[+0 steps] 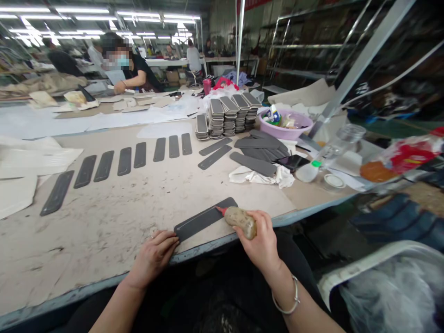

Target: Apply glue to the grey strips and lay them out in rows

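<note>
A dark grey rounded strip (pixel 199 221) lies slantwise near the table's front edge, with a thin pale line of glue along its face. At its near left end, my left hand (pixel 156 253) is closed, fingertips pinching the strip's corner. My right hand (pixel 260 238) wraps round a worn, yellowish glue bottle (pixel 239 221). The bottle is tipped over, its red nozzle (pixel 221 211) at the strip's far right part. Farther up, a row of similar dark grey strips (pixel 124 162) is spread across the table, faint lines showing on several.
Beyond the work stand stacks of pale-edged grey pieces (pixel 229 115). A heap of loose strips (pixel 260 147), a white cloth (pixel 251 175), a phone (pixel 293 162), a purple basin (pixel 284 132) and a clear bottle (pixel 329 152) are at right. A masked person (pixel 138 76) works across the table.
</note>
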The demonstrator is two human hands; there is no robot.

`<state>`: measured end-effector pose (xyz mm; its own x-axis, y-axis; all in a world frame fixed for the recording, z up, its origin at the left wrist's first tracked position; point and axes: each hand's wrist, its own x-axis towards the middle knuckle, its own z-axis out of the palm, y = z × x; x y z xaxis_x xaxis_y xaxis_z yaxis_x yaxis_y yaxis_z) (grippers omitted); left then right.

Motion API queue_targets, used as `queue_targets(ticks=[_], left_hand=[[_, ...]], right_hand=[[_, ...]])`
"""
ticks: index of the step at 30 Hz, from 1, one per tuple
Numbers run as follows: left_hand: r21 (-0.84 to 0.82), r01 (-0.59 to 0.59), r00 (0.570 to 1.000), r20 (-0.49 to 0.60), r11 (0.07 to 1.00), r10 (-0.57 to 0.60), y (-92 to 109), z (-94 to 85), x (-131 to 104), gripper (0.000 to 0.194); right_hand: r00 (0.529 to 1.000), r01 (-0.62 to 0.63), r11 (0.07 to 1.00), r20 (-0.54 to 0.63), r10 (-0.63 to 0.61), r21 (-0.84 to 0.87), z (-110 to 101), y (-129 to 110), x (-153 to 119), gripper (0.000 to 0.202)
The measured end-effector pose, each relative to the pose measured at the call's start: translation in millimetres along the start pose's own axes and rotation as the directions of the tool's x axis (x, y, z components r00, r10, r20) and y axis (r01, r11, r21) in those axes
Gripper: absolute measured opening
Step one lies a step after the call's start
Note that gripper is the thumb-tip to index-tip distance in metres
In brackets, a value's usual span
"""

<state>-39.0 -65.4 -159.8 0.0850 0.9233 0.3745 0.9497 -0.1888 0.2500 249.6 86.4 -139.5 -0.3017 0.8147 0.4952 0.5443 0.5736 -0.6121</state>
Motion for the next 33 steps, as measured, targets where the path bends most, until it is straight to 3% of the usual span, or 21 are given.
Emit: queue_targets(ticks=[9,14,20,27,33], left_hand=[[-0.012,0.010,1.000,-0.003,1.000,-0.010,-1,2.1,-2,0.015],[-0.017,0.033,0.999,-0.011,0.999,-0.034,3,0.1,-1,0.017],[-0.020,0.058,0.998,-0.002,0.998,-0.058,3,0.7,0,0.017],[-0.074,0.052,0.998,-0.020,0.996,-0.054,6,-0.3,2,0.017],[-0.078,0.049,0.998,-0.027,0.996,-0.052,8,-2.9,4,0.017]], right_hand=[[0.990,-0.057,0.985,-0.139,0.034,-0.165,-13,14,10,0.043],[0.986,0.060,0.996,-0.154,-0.070,-0.068,-8,4,7,0.044],[0.987,0.146,0.960,0.035,-0.159,0.239,16,-29,-4,0.044],[0.959,0.129,0.940,0.200,-0.199,0.317,37,-49,-10,0.044],[0.949,0.113,0.935,0.242,-0.202,0.335,27,-50,-16,0.046]])
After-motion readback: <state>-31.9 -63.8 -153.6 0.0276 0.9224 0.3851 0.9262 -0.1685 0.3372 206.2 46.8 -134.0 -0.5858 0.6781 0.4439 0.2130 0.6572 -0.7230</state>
